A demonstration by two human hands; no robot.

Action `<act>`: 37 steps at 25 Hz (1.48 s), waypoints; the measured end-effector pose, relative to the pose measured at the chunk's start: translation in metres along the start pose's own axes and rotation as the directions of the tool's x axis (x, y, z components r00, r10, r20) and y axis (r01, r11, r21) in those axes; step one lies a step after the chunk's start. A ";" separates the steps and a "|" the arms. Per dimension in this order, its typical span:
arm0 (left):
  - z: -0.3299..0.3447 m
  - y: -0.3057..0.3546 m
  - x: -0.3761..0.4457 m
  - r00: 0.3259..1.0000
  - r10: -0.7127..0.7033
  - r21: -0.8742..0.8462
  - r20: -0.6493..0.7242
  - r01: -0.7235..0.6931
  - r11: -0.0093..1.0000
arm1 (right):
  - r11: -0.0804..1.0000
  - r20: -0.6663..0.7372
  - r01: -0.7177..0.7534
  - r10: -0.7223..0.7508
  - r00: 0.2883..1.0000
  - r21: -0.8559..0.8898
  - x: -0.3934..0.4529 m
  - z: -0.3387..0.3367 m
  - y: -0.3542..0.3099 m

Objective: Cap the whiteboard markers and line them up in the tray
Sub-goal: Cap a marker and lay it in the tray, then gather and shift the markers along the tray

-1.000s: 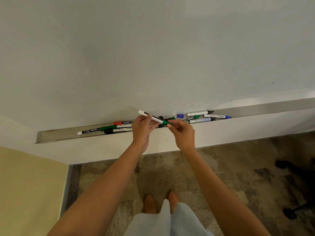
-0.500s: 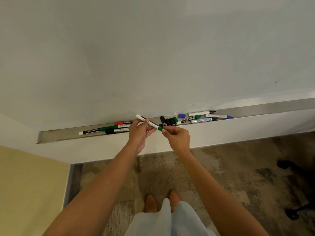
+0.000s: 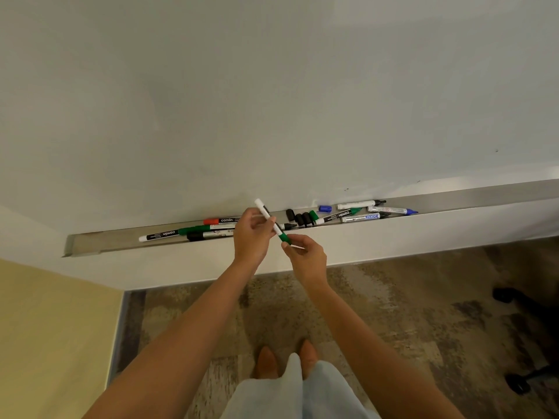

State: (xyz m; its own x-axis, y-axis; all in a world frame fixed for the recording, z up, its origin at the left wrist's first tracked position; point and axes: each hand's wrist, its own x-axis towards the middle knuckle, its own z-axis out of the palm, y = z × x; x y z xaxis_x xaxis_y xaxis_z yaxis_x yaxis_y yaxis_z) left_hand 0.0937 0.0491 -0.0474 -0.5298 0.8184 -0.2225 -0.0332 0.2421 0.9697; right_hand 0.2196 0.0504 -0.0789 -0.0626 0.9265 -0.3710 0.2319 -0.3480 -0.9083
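My left hand (image 3: 251, 237) grips a white marker with a green cap (image 3: 273, 222), tilted so its white end points up and left. My right hand (image 3: 305, 255) pinches the green cap end at the marker's lower tip. Both hands hover just in front of the metal tray (image 3: 472, 196) under the whiteboard. Capped markers lie side by side in the tray's left part: a red one (image 3: 222, 220), a green one (image 3: 205, 228) and a black one (image 3: 208, 235). To the right lie loose black caps (image 3: 299, 218), a blue cap (image 3: 325, 208) and several uncapped markers (image 3: 360, 217).
The whiteboard (image 3: 272, 101) fills the upper view. A white ledge (image 3: 393, 240) runs below the tray. Patterned carpet (image 3: 393, 313) covers the floor, with my feet (image 3: 284, 356) on it. Black chair casters (image 3: 514, 297) stand at the right. A yellow wall (image 3: 45, 328) is at the left.
Both hands have carried the green marker left and slightly toward me, away from the pile of loose caps. The marker now tilts more steeply.
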 end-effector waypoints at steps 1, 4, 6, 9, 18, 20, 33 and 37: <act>0.001 0.004 0.001 0.992 0.124 0.112 0.038 -0.127 0.986 | 0.999 -0.017 0.017 -0.017 1.000 -0.028 0.002 0.000 0.002; -0.003 0.007 0.009 0.910 0.369 0.301 0.191 -0.412 0.860 | 0.990 -0.065 0.066 -0.074 0.995 -0.121 0.014 -0.008 0.005; -0.007 0.004 0.016 0.869 0.427 0.352 0.249 -0.492 0.796 | 0.975 -0.076 0.114 -0.131 0.988 -0.188 0.027 -0.018 0.004; -0.008 -0.001 0.024 0.836 0.448 0.418 0.317 -0.547 0.726 | 0.925 -0.091 0.202 -0.242 0.966 -0.321 0.049 -0.031 -0.004; -0.001 -0.013 0.031 0.754 0.552 0.549 0.358 -0.648 0.529 | 0.464 0.396 0.665 -0.553 0.733 -0.585 0.075 -0.015 -0.012; -0.004 -0.013 0.035 0.754 0.535 0.558 0.382 -0.649 0.516 | 0.343 0.464 0.676 -0.524 0.714 -0.652 0.080 -0.001 -0.011; -0.028 -0.016 0.033 0.689 0.582 0.586 0.432 -0.705 0.400 | 0.713 0.156 0.553 -0.545 0.824 -0.430 0.080 -0.044 -0.010; -0.026 -0.022 0.030 0.607 0.606 0.574 0.513 -0.768 0.283 | 0.927 -0.152 0.281 -0.249 0.956 0.249 0.075 -0.066 -0.012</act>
State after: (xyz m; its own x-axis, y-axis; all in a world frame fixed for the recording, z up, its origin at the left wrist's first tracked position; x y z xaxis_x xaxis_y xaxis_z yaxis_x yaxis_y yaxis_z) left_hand 0.0561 0.0551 -0.0726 0.0933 0.9113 0.4011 0.8844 -0.2609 0.3870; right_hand 0.2762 0.1333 -0.0825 0.0298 0.9947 -0.0989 -0.0443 -0.0975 -0.9942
